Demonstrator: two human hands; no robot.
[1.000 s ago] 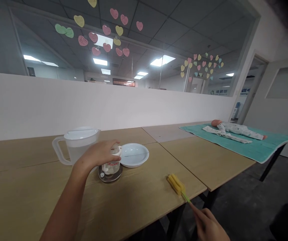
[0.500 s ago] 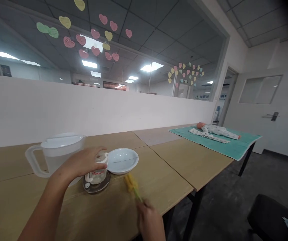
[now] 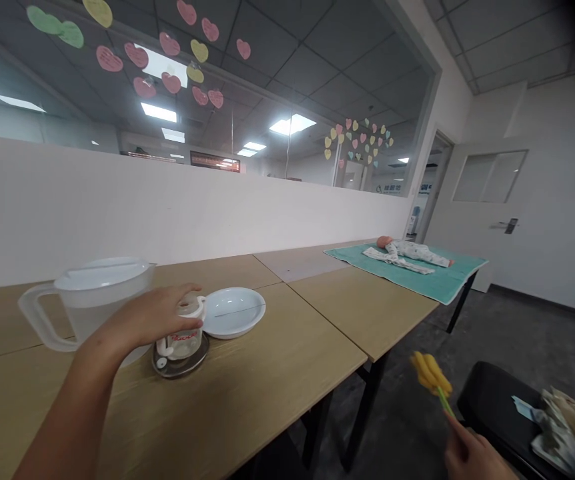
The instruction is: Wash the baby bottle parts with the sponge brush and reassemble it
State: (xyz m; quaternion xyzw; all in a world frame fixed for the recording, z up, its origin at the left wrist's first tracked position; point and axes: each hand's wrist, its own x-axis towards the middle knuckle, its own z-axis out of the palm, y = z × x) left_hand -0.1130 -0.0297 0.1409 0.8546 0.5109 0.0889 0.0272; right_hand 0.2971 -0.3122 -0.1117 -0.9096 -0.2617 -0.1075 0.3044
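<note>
My left hand [image 3: 160,313] reaches over a small clear jar [image 3: 185,347] with a white band and red lettering, thumb in front and fingers over its top. Under the jar is a shiny metal base or dish [image 3: 193,365]. My right hand [image 3: 475,453], out past the table's front edge, is closed round the thin green handle of a sponge brush [image 3: 431,373], its yellow foam head pointing up. Right behind the jar lies a white plate [image 3: 235,312]. To the left stands a large translucent pitcher [image 3: 98,303] with a lid, partly hidden by my left forearm.
A teal towel [image 3: 447,285] covers the far end of the table [image 3: 287,373], with a baby doll [image 3: 415,252] and small clothes [image 3: 395,261] on it. At lower right stands a black chair [image 3: 490,393] holding a crumpled plastic bag [image 3: 562,427].
My right hand has swung the sponge brush to the right, from over the table to beyond its edge. The view has turned slightly right. My left hand stays on the jar.
</note>
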